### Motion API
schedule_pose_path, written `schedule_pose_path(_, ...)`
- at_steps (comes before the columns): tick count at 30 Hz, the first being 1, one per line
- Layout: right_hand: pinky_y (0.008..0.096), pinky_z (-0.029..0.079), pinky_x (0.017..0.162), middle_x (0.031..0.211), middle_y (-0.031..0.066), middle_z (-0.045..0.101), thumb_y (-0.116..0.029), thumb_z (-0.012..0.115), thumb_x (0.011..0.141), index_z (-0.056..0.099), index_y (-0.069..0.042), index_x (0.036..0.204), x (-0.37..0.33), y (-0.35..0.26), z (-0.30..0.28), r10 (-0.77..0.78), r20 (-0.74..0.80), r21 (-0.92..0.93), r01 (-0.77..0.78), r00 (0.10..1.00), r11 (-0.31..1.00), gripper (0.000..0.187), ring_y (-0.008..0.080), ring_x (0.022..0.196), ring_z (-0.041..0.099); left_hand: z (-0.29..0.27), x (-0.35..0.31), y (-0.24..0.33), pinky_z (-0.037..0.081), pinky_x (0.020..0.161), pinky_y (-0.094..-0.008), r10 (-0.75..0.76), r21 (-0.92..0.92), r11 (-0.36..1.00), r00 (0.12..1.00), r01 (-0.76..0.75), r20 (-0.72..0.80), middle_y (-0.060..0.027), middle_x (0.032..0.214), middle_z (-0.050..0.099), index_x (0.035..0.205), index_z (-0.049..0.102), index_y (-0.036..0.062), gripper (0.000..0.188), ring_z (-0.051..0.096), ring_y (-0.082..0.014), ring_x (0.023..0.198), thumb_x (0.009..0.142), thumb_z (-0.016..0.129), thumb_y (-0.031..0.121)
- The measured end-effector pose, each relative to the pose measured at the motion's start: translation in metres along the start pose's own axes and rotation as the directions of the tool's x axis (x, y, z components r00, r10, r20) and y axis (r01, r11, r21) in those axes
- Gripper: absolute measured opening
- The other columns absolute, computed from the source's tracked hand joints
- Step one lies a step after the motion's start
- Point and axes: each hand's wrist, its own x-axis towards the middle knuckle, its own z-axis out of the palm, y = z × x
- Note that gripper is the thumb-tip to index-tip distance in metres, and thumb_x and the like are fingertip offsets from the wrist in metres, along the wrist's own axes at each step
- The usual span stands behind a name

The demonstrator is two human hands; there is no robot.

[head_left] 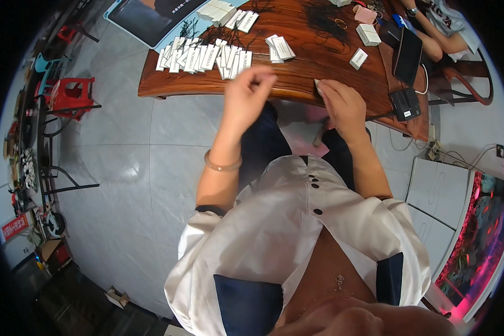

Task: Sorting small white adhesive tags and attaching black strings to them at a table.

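Note:
My left hand [247,96] is raised at the table's front edge, just in front of a spread of white tags [193,57] with black strings. Its fingers are curled in a pinch; whatever lies between the tips is too small to make out. My right hand [344,106] is closed at the same edge, to the right. A thin white edge, seemingly a tag [317,83], shows at its fingertips; the fingers hide the rest. Between and beyond my hands lies a small stack of white tags [281,49]. Loose black strings [326,23] lie in a heap farther back.
The glossy brown wooden table [302,70] also bears a block of stacked tags [217,11], a white tag bundle [368,35], a single tag [358,58], a dark tablet [407,56] and a black box [404,105]. Another person's arm [431,39] rests at the far right.

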Motion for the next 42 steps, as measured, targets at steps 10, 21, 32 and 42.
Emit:
schedule_pose_path(10,0.0382,0.051,0.075,0.095,0.0054,0.066,-0.021,0.075,0.068,0.066,-0.011,0.091,0.008,-0.027,-0.010,-0.285,-0.035,0.288,0.283,0.958,0.915,0.026,0.0238,0.087,0.063,0.051,-0.026,-0.001,0.051,0.086,-0.0329,-0.203,-0.735,0.508,0.892,0.449,0.405,-0.0174,0.111,0.062,0.117,0.052,-0.0075,0.033,0.061,-0.0218,0.100,0.101,0.037,0.017)
schedule_pose_path(21,0.0419,0.048,0.085,0.109,0.0149,0.063,-0.040,0.077,0.068,0.064,-0.005,0.108,0.034,0.114,-0.033,0.310,0.170,-0.256,-0.262,0.936,0.931,0.055,0.0341,0.101,0.059,0.048,-0.040,-0.013,0.058,0.070,-0.0399,-0.247,-0.776,0.449,0.896,0.444,0.370,-0.0158,0.096,0.063,0.105,0.053,-0.0006,0.025,0.064,-0.0213,0.074,0.100,0.038,0.019)
schedule_pose_path(32,0.0400,0.047,0.091,0.117,0.0149,0.061,-0.051,0.077,0.065,0.063,-0.009,0.116,0.052,0.130,-0.030,0.558,0.457,-0.367,-0.425,0.692,0.828,0.068,0.0311,0.111,0.057,0.049,-0.042,-0.010,0.057,0.071,-0.0384,-0.264,-0.743,0.495,0.893,0.450,0.366,-0.0153,0.096,0.062,0.110,0.050,0.0003,0.024,0.062,-0.0193,0.077,0.101,0.035,0.016)
schedule_pose_path(42,0.0439,0.046,0.080,0.104,0.0145,0.063,-0.016,0.079,0.063,0.057,-0.008,0.113,0.042,0.086,-0.035,0.229,0.132,-0.133,-0.212,0.964,0.968,0.055,0.0342,0.098,0.058,0.053,-0.041,-0.005,0.052,0.068,-0.0251,-0.335,-0.703,0.584,0.910,0.405,0.245,-0.0089,0.095,0.064,0.110,0.052,0.0031,0.020,0.058,-0.0107,0.076,0.093,0.056,0.013)
